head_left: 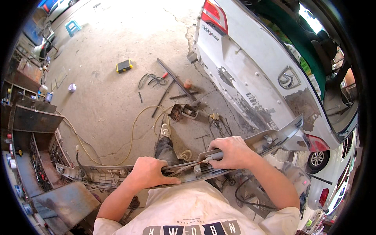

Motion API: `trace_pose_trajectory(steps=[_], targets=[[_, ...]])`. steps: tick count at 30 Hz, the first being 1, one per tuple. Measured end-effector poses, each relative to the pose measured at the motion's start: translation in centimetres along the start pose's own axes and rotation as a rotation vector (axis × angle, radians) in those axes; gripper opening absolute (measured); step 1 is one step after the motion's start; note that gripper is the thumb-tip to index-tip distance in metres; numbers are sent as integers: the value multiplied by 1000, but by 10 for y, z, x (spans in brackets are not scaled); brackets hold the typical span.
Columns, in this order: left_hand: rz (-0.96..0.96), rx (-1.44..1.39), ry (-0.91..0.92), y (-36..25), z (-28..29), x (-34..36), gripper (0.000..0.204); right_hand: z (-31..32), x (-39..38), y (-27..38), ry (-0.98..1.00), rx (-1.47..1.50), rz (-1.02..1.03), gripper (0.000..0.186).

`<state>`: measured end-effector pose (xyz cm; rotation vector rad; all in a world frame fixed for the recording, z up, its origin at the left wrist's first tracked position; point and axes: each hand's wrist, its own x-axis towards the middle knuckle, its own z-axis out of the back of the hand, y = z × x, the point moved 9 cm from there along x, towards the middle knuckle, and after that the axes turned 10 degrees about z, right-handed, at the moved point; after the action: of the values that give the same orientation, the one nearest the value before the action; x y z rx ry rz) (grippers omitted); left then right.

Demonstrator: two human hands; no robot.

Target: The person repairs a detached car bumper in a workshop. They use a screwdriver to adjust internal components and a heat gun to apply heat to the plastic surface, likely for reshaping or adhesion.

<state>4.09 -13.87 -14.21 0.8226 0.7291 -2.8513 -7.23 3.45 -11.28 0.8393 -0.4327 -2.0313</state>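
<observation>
A long grey plastic trim piece (286, 131) lies crosswise in front of my body, with clips and a cable along its inner side. My left hand (150, 172) is closed on it left of centre, thumb along the near edge. My right hand (231, 152) is closed round a short grey cylindrical piece (214, 156) at the trim's middle, with a thin copper-coloured bit at its left end. Whether that piece is a tool or part of the trim, I cannot tell. The palm sides of both hands are hidden.
A white car tailgate (243, 66) with scraped patches stands at the right. Metal bars (174, 76), boxes of small parts (176, 112), a yellow hose (129, 147) and a black-yellow case (124, 65) lie on the concrete floor. Rusty metal shelving (31, 113) lines the left.
</observation>
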Motion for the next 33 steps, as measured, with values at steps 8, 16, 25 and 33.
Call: trace_pose_trajectory(steps=[8,16,25,33], targets=[[4,-1,22,-3,-2,-5,70,-8,-4,-3,33,31,-1,39],[-35,-24,7,-2,1,-8,71,6,-12,5,5,-25,93,36],[-45,-92,25,-7,1,-8,69,21,-24,10,47,-168,27,38],[-72,-53,51,-17,-4,-3,64,16,-27,3,23,-164,23,38]])
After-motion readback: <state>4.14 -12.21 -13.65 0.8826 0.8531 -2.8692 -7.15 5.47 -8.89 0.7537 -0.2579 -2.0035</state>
